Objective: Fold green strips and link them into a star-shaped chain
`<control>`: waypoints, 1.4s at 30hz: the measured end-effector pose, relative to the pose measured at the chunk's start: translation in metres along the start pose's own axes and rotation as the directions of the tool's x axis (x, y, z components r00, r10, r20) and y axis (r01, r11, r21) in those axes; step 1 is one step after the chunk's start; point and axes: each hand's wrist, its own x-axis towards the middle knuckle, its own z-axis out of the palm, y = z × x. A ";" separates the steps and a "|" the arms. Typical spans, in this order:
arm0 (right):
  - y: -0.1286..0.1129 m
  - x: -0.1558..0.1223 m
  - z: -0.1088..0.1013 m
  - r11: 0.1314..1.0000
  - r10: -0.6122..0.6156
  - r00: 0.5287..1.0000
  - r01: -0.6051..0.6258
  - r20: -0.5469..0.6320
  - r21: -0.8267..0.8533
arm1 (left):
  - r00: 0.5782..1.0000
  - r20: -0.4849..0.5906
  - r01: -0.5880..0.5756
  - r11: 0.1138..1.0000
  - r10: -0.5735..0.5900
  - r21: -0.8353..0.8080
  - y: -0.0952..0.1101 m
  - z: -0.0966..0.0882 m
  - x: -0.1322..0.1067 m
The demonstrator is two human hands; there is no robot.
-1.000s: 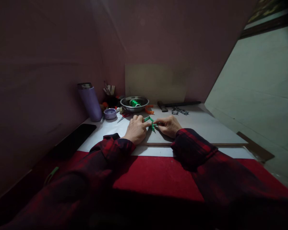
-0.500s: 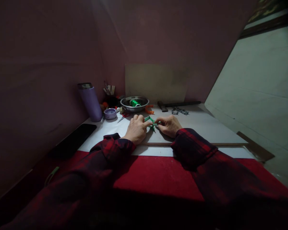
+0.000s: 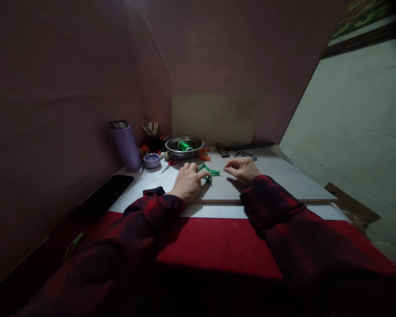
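A small star-like figure of green thread (image 3: 213,172), wound around thin nails, is on the white board (image 3: 277,187). My left hand (image 3: 187,181) rests at its left side with fingers curled and the thumb and fingertips against the thread, covering part of the figure. To the right, my right hand (image 3: 244,170) is held apart from the figure, a little above the board. Its thumb and index finger are pinched together; whatever lies between them is too fine to see.
Behind the hands are a steel bowl (image 3: 170,146) with a green thread spool (image 3: 185,146), an orange thread figure (image 3: 204,154), red-handled scissors (image 3: 169,165) and a hammer (image 3: 222,150). At left stand a purple tumbler (image 3: 125,147), a small purple bowl (image 3: 152,161) and a black phone (image 3: 107,191).
My right hand has moved off the green figure to the right, fingers still pinched. My left hand stays at the figure's left side. The view has shifted slightly.
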 end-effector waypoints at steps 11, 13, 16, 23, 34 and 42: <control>0.011 0.008 0.002 0.921 0.248 0.950 -0.293 0.192 0.256 | 0.999 0.003 -0.042 0.998 0.042 0.038 0.007 -0.009 0.014; 0.009 0.008 0.002 0.924 0.269 0.944 -0.309 0.189 0.228 | 0.997 -0.006 -0.075 0.996 0.075 0.038 0.011 -0.008 0.018; 0.008 0.008 0.002 0.941 0.263 0.950 -0.291 0.167 0.174 | 0.991 -0.021 -0.135 0.991 0.135 0.020 0.015 -0.004 0.020; 0.011 0.009 0.007 0.964 0.242 0.962 -0.253 0.126 0.079 | 0.988 -0.031 -0.154 0.988 0.154 -0.021 0.017 0.002 0.017; 0.008 0.013 0.013 0.979 0.170 0.985 -0.165 0.033 -0.121 | 0.994 -0.004 -0.113 0.994 0.113 0.008 0.023 0.000 0.018; -0.002 0.018 0.017 0.994 0.098 0.995 -0.097 0.013 -0.057 | 0.992 0.021 -0.128 0.989 0.127 0.069 0.024 0.004 0.017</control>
